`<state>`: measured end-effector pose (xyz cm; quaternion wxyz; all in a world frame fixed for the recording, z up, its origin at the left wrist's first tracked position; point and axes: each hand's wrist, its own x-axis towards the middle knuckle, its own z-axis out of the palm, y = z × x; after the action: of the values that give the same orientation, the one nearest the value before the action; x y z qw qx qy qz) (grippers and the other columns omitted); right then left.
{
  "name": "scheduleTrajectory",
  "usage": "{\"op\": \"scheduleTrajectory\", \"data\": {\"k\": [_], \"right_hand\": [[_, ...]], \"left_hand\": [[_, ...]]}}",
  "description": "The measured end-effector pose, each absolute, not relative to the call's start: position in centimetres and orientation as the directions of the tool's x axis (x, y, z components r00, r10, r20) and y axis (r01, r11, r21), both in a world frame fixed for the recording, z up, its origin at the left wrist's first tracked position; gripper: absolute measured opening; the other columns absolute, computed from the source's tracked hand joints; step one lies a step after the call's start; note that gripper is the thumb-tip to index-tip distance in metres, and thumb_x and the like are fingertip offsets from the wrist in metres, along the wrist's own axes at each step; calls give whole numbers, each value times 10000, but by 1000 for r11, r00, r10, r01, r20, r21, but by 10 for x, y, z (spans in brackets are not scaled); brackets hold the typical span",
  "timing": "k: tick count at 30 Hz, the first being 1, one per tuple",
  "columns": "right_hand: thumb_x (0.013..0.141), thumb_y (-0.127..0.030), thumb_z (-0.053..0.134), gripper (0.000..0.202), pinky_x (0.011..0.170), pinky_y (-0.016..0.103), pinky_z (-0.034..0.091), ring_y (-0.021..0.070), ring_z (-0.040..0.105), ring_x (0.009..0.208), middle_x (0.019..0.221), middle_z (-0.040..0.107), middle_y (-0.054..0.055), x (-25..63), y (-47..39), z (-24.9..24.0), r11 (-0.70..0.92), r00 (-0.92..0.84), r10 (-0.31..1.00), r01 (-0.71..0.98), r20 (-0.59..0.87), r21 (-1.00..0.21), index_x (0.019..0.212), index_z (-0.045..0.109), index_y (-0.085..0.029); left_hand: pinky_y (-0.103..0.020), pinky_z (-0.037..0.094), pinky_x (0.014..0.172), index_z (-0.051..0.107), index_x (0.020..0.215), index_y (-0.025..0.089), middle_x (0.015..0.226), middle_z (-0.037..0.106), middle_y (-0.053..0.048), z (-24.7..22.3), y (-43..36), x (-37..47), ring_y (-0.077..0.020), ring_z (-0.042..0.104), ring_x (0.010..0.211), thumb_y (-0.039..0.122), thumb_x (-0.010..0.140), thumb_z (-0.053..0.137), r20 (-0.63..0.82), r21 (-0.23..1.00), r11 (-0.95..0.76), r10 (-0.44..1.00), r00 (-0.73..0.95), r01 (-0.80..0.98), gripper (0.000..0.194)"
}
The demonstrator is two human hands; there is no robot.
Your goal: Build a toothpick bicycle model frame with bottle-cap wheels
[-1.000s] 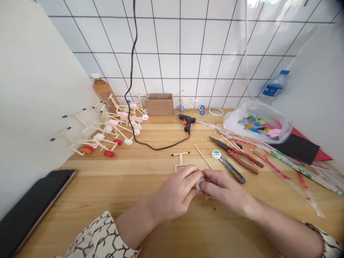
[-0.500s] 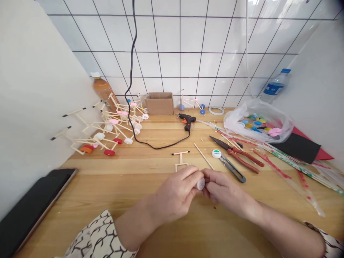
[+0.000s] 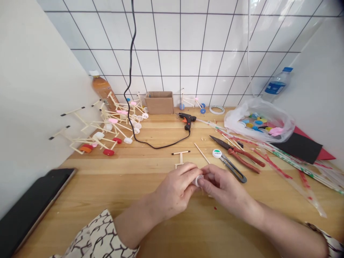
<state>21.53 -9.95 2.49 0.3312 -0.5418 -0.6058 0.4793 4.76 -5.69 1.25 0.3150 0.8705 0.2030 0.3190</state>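
Observation:
Between my two hands is a white bottle cap. My left hand is closed round its left side. The thumb and fingers of my right hand press on the cap from the right. A thin stick end shows below the fingers, mostly hidden. Just beyond my hands lies a small wooden stick frame with a black-tipped crossbar, its near part covered by my left hand. A loose wooden stick lies beside it, and a white bottle cap with green print rests to the right.
Thread snips and red-handled pliers lie right of my hands. Behind are a glue gun with a black cord and a cardboard box. Stick cars crowd the left; a bag of caps sits right.
My right thumb has moved onto the face of the white cap, which has turned slightly. My right fingers have shifted up a little; the left hand keeps its grip.

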Motion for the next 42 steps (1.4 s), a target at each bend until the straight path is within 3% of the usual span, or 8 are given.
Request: {"op": "scheduleTrajectory", "data": {"k": [8,16,21,25,28,31,36,42], "right_hand": [[867,-297,459,124,489,223,394,117,530,539,640,594,-1,216,-103,23,47,-161,987,430,-25,-902,849,499,-180],[878,-170,430,146,496,233,381,132,569,506,599,624,9,217,-110,14,406,-219,894,764,391,-501,790,547,-177],[875,-160,399,142,496,250,371,146,565,512,609,617,25,217,-109,15,413,-275,893,814,357,-408,783,504,-182],[843,-176,435,92,475,239,362,123,510,490,576,557,-10,224,-103,19,292,-160,951,750,265,-594,763,470,-204],[822,-179,453,78,511,233,411,125,546,567,646,578,1,228,-98,24,181,-67,983,544,173,-819,751,470,-207],[786,-168,477,37,522,228,429,110,539,566,660,580,-8,227,-95,30,101,-67,994,332,84,-938,763,482,-197],[821,-260,531,103,505,211,411,100,519,576,674,595,-2,226,-97,32,103,-123,990,256,73,-961,834,586,-174],[830,-298,569,128,515,229,421,117,533,569,657,620,6,227,-102,27,232,-106,973,418,207,-878,787,613,-185]], "left_hand": [[-286,483,776,555,1015,105,964,552,-96,11,-59,48,-166,541,863,24,817,479,427,660,-724,580,694,199,227],[-313,489,782,542,990,135,963,556,-90,6,-61,48,-183,545,879,44,814,490,455,611,-748,599,659,258,205],[-307,483,756,555,949,142,917,551,-80,12,-60,48,-180,536,846,51,811,475,405,655,-723,581,706,220,183],[-286,469,715,581,922,141,849,559,-55,20,-59,48,-163,533,784,88,789,548,400,731,-662,611,683,165,148],[-270,464,679,600,919,155,836,573,-36,24,-58,48,-149,538,745,120,764,610,398,799,-585,686,609,137,159],[-264,461,689,618,914,156,846,593,-33,26,-56,48,-147,550,756,105,733,646,381,836,-535,727,571,123,190],[-280,467,745,631,950,158,893,610,-45,26,-54,48,-160,573,818,100,735,644,361,863,-497,735,574,93,223],[-291,460,782,625,978,158,923,614,-51,24,-55,47,-164,574,850,125,755,640,363,868,-491,726,584,70,226]]}}
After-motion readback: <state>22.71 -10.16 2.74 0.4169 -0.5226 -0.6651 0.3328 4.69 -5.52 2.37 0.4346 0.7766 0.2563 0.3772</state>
